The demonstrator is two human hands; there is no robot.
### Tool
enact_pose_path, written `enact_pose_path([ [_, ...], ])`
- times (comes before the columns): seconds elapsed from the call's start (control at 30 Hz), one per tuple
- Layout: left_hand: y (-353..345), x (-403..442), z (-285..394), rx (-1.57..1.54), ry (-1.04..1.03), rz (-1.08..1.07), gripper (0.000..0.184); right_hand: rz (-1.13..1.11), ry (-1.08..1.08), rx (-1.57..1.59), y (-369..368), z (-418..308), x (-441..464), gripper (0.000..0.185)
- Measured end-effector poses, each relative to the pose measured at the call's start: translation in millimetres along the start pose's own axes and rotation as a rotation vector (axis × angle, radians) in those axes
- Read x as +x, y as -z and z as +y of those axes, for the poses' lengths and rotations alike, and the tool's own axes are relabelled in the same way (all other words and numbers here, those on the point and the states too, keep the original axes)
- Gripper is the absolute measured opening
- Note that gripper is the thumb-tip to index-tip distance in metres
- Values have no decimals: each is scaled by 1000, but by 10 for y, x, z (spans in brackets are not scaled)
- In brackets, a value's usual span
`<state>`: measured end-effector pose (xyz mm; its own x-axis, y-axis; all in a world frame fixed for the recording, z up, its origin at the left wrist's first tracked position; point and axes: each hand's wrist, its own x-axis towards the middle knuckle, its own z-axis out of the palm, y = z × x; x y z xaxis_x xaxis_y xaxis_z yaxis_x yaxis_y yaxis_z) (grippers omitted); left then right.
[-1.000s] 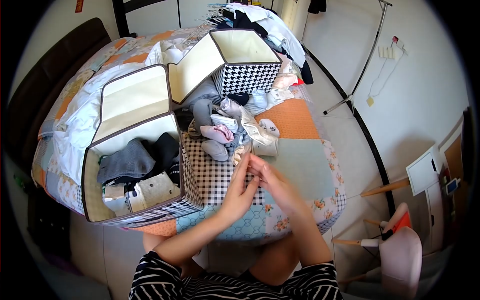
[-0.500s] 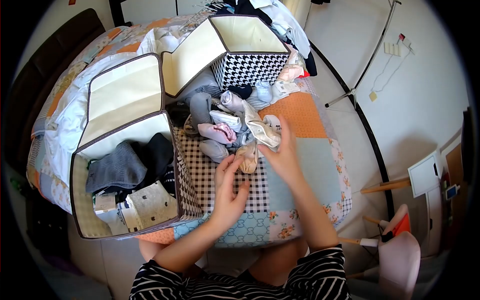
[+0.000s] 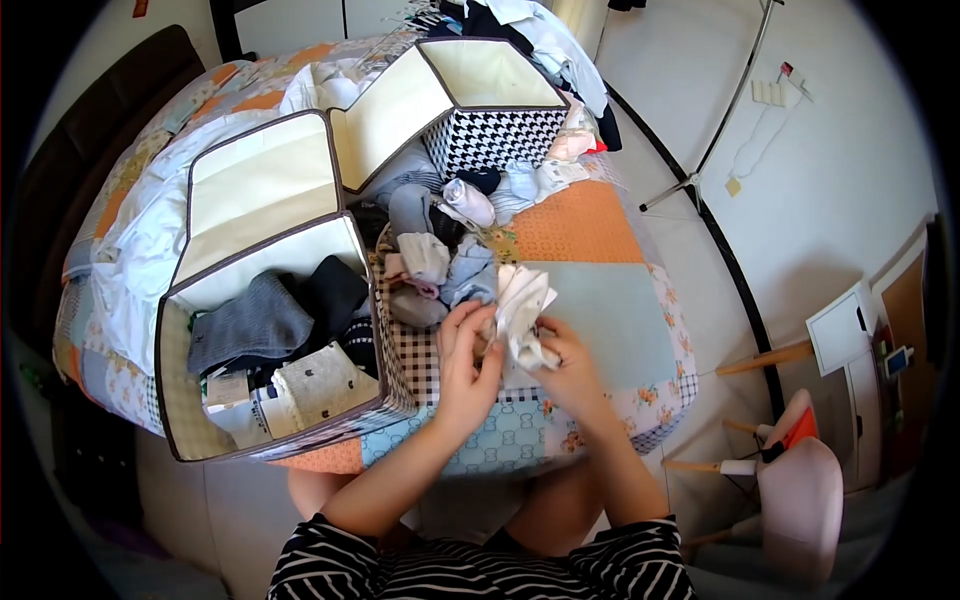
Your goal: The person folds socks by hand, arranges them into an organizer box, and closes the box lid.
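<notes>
A bundle of white and cream socks (image 3: pixel 522 305) is raised over the front of the bed between my hands. My left hand (image 3: pixel 468 365) has its fingers curled around the bundle's left side, partly hiding a beige sock there. On the other side, my right hand (image 3: pixel 570 368) is closed on the lower right part, slightly blurred. Just beyond lies a pile of socks: a blue-grey sock (image 3: pixel 470 272), a rolled white sock (image 3: pixel 424 258), a grey one (image 3: pixel 416 308) and a pale lilac roll (image 3: pixel 468 202).
Left of my hands stands an open houndstooth storage box (image 3: pixel 398 385) holding grey, black and white socks. A second open box (image 3: pixel 490 140) sits behind the pile. White bedding (image 3: pixel 130 300) spreads at left; a pink chair (image 3: pixel 805 500) stands on the floor at right.
Both hands have closed on the white and cream socks and brought them out of the pile toward me. The view has shifted slightly.
</notes>
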<state>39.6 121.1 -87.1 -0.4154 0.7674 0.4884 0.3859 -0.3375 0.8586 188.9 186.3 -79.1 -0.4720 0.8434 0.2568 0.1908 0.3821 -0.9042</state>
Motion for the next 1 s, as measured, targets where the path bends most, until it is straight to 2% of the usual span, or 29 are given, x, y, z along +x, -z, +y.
enact_pose_path([
  [0.07,-4,-41,-18,-83,48,6,40,-55,-50,41,21,-7,-267,27],
  [0.1,-1,-19,25,-19,-39,53,31,-82,-77,62,37,-13,-377,28],
  [0.2,19,-61,77,-85,29,-31,22,-81,-90,213,18,36,-564,27],
  [0.23,11,-39,115,2,-67,22,16,-62,-86,234,4,23,-595,30],
  [0.33,17,-20,62,3,-166,30,16,125,-115,367,-106,-164,-614,33],
  [0.37,29,-29,57,-2,-168,18,16,144,-39,274,-122,-87,-637,41],
  [0.5,63,-71,111,4,-189,14,16,394,-178,607,-189,-255,-762,54],
  [0.57,92,-114,168,27,-227,4,16,362,-171,659,-95,-269,-816,53],
  [0.7,173,-425,348,-118,-38,-69,19,369,-103,688,55,-463,-938,53],
  [0.8,343,-630,619,-290,98,-129,20,270,-76,786,103,-624,-1071,55],
  [0.83,427,-687,712,-333,155,-198,23,220,-13,801,82,-632,-1098,57],
  [0.93,566,-798,821,-311,125,-225,32,85,26,723,60,-729,-1158,52],
  [0.97,621,-802,865,-298,113,-245,39,44,-42,714,48,-799,-1180,52],
  [1.0,655,-821,866,-394,213,-283,41,34,-47,674,23,-859,-1189,55],
])
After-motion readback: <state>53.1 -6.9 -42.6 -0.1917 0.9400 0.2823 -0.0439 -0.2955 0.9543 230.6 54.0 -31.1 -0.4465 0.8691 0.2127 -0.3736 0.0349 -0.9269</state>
